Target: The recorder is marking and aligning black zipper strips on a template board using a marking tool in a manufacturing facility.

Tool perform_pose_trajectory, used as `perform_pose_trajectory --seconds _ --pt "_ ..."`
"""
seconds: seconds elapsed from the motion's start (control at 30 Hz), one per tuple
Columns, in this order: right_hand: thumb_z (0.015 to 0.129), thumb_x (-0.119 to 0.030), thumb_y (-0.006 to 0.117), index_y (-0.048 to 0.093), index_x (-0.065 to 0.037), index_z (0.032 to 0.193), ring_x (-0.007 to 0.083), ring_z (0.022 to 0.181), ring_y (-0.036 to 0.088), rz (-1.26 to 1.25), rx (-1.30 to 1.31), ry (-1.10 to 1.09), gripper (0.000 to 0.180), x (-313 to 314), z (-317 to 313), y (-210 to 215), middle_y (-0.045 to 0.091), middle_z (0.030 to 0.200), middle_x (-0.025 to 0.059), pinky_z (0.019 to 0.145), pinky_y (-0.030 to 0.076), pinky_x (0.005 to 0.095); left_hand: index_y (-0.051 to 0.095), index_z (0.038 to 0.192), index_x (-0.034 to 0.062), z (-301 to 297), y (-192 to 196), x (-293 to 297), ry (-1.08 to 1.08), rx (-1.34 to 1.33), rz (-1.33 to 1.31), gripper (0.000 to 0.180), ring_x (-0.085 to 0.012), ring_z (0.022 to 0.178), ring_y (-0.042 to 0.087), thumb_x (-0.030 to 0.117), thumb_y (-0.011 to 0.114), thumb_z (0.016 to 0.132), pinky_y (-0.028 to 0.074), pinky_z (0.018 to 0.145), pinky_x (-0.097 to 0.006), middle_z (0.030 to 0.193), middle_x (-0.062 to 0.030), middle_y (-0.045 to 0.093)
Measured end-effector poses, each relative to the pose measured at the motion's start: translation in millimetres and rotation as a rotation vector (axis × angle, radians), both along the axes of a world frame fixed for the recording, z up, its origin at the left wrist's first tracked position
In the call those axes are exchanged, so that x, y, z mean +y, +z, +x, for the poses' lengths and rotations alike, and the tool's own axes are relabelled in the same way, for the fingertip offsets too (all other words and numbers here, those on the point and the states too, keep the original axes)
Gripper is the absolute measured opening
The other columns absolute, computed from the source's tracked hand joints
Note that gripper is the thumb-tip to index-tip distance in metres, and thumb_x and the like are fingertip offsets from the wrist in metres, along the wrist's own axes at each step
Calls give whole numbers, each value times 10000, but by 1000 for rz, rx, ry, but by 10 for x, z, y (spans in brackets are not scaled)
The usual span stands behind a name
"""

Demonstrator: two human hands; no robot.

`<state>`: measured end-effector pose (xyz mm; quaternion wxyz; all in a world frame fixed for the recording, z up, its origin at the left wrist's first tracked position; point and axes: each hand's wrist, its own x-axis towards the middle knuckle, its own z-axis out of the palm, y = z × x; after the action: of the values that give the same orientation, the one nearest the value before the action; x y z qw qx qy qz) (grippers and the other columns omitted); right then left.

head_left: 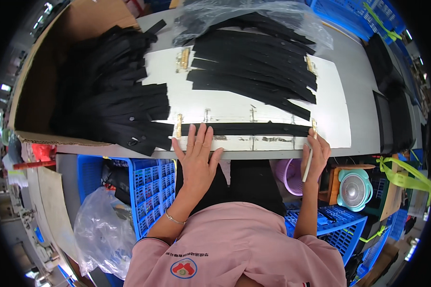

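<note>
One long black strap [246,129] lies flat along the near edge of a white board [225,107] on the grey table [354,71]. My left hand [196,155] is spread open, with its fingers pressing on the strap's left part and the board's edge. My right hand [315,153] grips a thin white marking stick [309,160] at the strap's right end, next to a small brass stop [314,125]. Another brass stop [178,125] sits at the strap's left end.
A pile of black straps [258,67] lies on the far half of the board, with a clear plastic bag [273,14] behind it. More straps [110,91] fill a cardboard box [38,86] at left. Blue crates [148,186], a lilac bin [289,174] and a small fan [354,189] stand below the table.
</note>
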<state>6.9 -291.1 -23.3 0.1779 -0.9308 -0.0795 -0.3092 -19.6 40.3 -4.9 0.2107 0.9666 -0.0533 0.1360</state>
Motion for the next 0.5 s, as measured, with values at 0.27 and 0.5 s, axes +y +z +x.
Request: perform_pose_trajectory --seconds 0.27,0.5 --pt "882 -18 701 686 -51 1130 283 1159 614 -9 55 -19 251 43 7 32 708 1287 94 1028 422 399 535 1483 80 -1 15 296 55 27 -30 598 -309 1501 378 306 706 956 40 1221 -622 1547 -117 506" --pt "991 -94 596 689 -33 1190 278 1151 614 290 100 49 228 748 92 441 716 1205 117 1052 430 387 493 1521 96 10 -3 283 40 41 -53 609 -298 1529 328 271 686 970 15 1230 -601 1595 -109 448"
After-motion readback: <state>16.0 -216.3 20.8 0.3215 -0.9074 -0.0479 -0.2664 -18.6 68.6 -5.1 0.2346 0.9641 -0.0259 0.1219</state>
